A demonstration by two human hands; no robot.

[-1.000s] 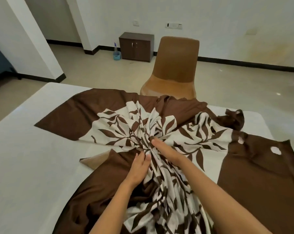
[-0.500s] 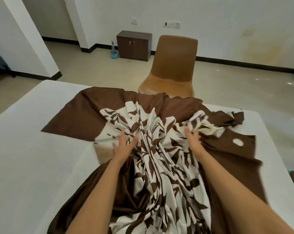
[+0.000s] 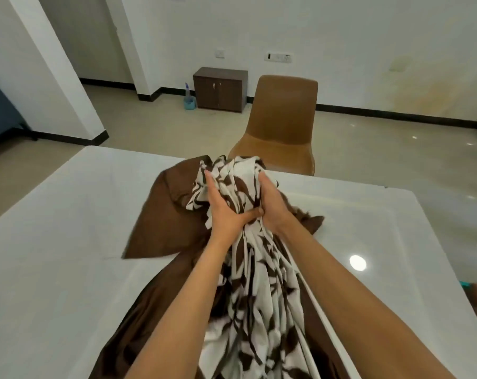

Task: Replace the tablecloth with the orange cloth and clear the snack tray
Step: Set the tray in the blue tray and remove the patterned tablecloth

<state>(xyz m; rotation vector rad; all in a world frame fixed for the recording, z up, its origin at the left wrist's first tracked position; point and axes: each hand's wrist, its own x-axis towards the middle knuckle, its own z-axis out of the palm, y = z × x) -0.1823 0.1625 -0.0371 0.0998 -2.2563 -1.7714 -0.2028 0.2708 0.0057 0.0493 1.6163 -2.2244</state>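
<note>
The brown tablecloth with a white leaf-print middle point(image 3: 262, 283) is bunched into a long heap down the centre of the white table point(image 3: 67, 242). My left hand point(image 3: 223, 206) grips the left side of the bunched top. My right hand point(image 3: 270, 203) grips its right side, fingers curled into the folds. The two hands nearly touch at the thumbs. A brown flap still lies flat on the table to the left. No orange cloth or snack tray is in view.
A brown chair point(image 3: 281, 124) stands just beyond the table's far edge. A dark wooden cabinet point(image 3: 219, 88) and a small blue bottle and tub point(image 3: 189, 101) sit by the back wall. A teal-edged object point(image 3: 475, 288) shows at the right edge.
Both hands have drawn together and closed on the cloth, gathering its spread sides into a tight bunch and lifting it. The camera view has tilted up.
</note>
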